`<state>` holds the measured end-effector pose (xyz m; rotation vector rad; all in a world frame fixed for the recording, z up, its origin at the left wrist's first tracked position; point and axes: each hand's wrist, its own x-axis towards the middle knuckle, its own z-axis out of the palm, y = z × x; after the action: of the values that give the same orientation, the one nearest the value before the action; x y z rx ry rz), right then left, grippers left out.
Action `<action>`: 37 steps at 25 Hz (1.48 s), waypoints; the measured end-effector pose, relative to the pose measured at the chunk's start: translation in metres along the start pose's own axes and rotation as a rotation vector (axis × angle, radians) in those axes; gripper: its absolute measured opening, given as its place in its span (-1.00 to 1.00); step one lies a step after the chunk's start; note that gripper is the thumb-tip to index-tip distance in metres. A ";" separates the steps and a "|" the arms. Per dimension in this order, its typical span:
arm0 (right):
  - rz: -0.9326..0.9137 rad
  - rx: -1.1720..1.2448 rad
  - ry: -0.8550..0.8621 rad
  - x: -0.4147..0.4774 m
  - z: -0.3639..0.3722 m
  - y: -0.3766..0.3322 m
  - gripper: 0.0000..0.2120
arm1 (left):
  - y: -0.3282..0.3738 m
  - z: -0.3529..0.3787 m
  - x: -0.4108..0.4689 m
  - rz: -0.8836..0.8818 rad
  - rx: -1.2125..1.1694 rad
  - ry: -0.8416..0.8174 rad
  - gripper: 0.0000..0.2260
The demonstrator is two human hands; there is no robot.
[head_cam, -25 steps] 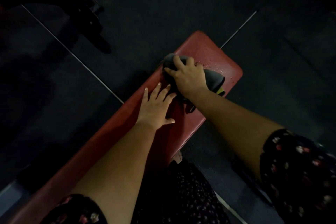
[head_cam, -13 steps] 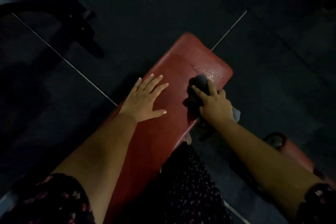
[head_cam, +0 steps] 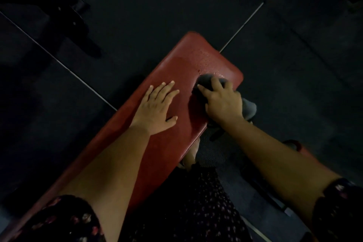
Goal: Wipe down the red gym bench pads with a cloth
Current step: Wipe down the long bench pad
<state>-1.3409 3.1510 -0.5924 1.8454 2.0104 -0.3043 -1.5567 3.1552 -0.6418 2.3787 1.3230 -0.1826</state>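
Note:
The long red bench pad runs from the lower left up to the middle of the view, with small wet drops near its far end. My left hand lies flat on the pad, fingers spread and straight. My right hand grips a bunched dark grey cloth at the pad's right edge near the far corner. Part of the cloth hangs off the edge behind my hand; the rest is hidden under my fingers.
Dark rubber floor tiles with pale seams surround the bench. A black machine frame stands at the upper left. Another red pad shows beyond my right forearm. My dark floral clothing fills the bottom.
My right hand dragged the cloth from the pad's far middle toward me and to its right edge. My left hand stayed flat on the pad, while the view shifted slightly.

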 end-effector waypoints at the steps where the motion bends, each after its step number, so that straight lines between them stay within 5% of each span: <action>1: -0.046 -0.016 0.025 0.014 -0.009 -0.010 -0.50 | -0.002 0.000 -0.002 -0.001 -0.019 0.028 -0.30; 11: -0.216 -0.055 0.075 0.126 -0.058 -0.056 -0.62 | -0.004 0.000 0.002 -0.079 0.010 0.022 -0.25; 20: -0.069 0.106 -0.102 0.003 0.006 0.051 -0.31 | 0.026 -0.033 0.051 -0.158 -0.118 -0.006 -0.16; 26: 0.061 0.100 -0.100 -0.038 0.030 0.110 -0.30 | 0.027 -0.024 0.076 -0.137 0.051 -0.261 0.10; 37: -0.204 0.002 0.112 0.131 -0.059 0.016 -0.50 | 0.031 -0.019 0.072 -0.165 -0.002 -0.151 0.07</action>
<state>-1.3407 3.2954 -0.5936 1.6943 2.2810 -0.2645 -1.4933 3.2045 -0.6374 2.2058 1.4441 -0.3999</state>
